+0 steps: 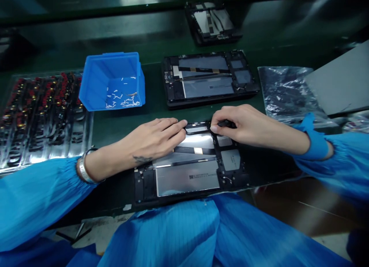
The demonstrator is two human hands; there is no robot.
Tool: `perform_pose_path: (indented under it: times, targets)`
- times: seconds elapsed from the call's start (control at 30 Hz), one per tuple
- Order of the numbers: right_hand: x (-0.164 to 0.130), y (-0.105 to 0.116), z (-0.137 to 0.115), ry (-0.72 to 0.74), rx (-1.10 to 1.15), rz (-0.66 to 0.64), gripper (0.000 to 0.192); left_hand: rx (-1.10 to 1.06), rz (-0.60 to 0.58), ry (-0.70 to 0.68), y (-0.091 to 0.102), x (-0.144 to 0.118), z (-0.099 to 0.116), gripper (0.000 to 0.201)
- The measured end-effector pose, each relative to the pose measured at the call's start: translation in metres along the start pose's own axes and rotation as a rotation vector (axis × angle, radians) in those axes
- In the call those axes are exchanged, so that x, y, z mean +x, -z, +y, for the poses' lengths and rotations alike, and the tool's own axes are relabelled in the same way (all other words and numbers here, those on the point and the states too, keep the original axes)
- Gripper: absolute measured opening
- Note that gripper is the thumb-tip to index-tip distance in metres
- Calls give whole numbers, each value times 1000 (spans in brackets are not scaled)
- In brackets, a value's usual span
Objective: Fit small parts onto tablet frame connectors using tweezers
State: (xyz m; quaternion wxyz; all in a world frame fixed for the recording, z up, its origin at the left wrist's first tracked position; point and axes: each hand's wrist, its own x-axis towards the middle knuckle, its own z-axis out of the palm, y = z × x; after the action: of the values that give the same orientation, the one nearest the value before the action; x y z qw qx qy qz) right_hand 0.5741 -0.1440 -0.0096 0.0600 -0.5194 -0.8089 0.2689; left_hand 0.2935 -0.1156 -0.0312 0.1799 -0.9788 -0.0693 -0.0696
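The open tablet (190,171) lies on the table's near edge. The left hand (152,138) presses flat on it; the right hand (239,125) pinches a small dark part (227,124) — a slip could tear the thin flex cable (198,150).

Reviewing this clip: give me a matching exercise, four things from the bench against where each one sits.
Things:
1. blue bin
2. opened tablet
3. plastic bag
4. tray of red-tipped parts

Places:
A. far left of the bench
B. under both hands, the left hand and the right hand
C. right side, beside a grey sheet
D. left of the second tablet

Pairs: 1-D, 2-B, 3-C, 4-A
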Motion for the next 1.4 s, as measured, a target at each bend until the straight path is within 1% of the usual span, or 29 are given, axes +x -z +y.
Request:
perform_pose_path:
  times: [0.07,0.17,0.27,0.33,0.4,0.5,0.6,0.67,0.8,0.93,1.23,1.4]
  targets:
    - [0,0,0,-3,-10,-1,26,28,27,-15,0,2,1,31]
    - [0,0,0,-6,-28,16,25,90,60,-33,1,7,6,24]
    - [0,0,2,0,-17,24,26,126,62,-33,2,11,11,22]
    - [-2,-1,4,19,19,28,28,84,75,-25,2,10,12,24]
    - [-3,-1,5,27,62,39,30,-7,86,-13,1,6,9,28]
    - [-6,-3,4,-2,101,84,31,-142,87,21,-3,-2,2,33]
    - [-8,-5,1,-35,74,142,29,-210,111,46,-8,-8,-3,35]
    - [-7,-6,-1,-35,21,152,26,-240,115,42,-10,-10,-4,37]
    - [-4,-5,-5,-21,-74,121,21,-286,103,31,-11,-11,-5,39]
    - [-3,-4,-7,-46,-120,85,19,-289,122,25,-12,-12,-5,38]
    - [-1,-4,-11,-85,-159,40,15,-163,137,-27,-7,-6,-4,36]
    - [-2,-5,-10,-70,-170,40,15,-139,114,-14,-5,-6,-3,37]
